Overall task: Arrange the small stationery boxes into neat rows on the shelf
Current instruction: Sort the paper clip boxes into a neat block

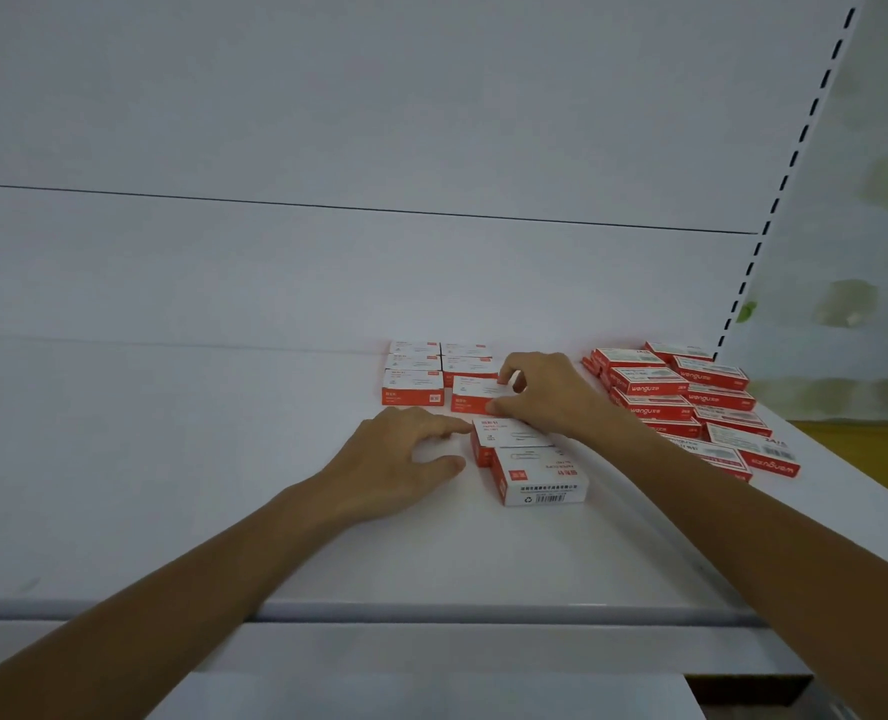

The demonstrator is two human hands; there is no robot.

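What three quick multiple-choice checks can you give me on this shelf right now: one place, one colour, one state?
1. Where on the shelf does the cluster of red boxes sit?
A. far left end
B. right end, by the slotted upright
C. front edge, centre

2. What colour is the top of the nearest box, the barcode box?
A. white
B. blue
C. black

3. What is the right hand doing?
A. lying flat on bare shelf
B. hanging off the shelf
C. pinching a white-and-red box

Answers: 1 B, the red boxes lie along the shelf's right edge below the upright. 2 A, its top is white and its sides are red. 3 C, thumb and fingers close on that box's near and far edges.
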